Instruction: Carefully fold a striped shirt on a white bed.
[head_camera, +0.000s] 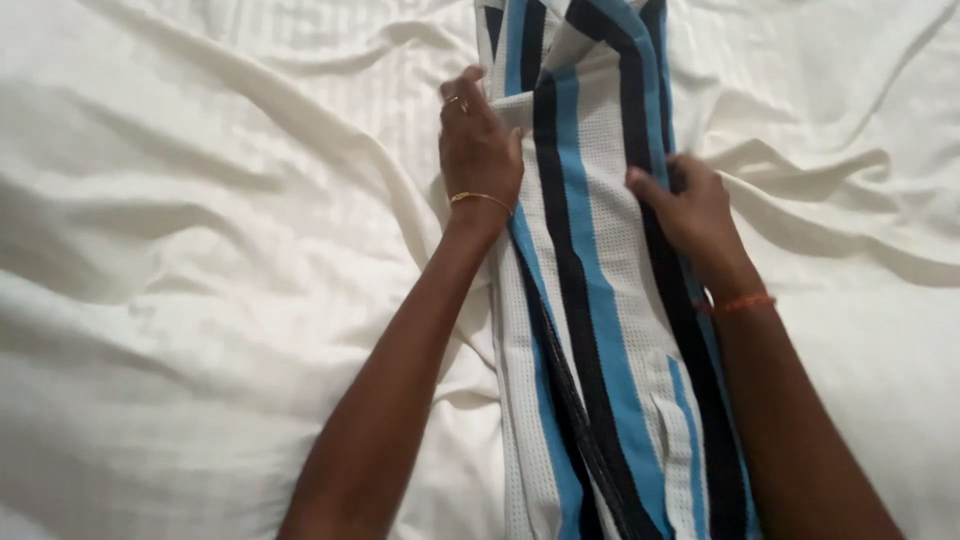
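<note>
I am looking down at a striped cloth (600, 300), white with blue and black bands, lying folded into a long strip down the middle of a rumpled white bedsheet (200, 300). My left hand (480, 150) is resting on the cloth's left edge near its upper end, fingers curled over a fold there, a ring and a thin gold bangle (480, 198) showing. My right hand (695, 215) is pinching the cloth's right edge, thumb on top, an orange thread (742, 302) around the wrist.
</note>
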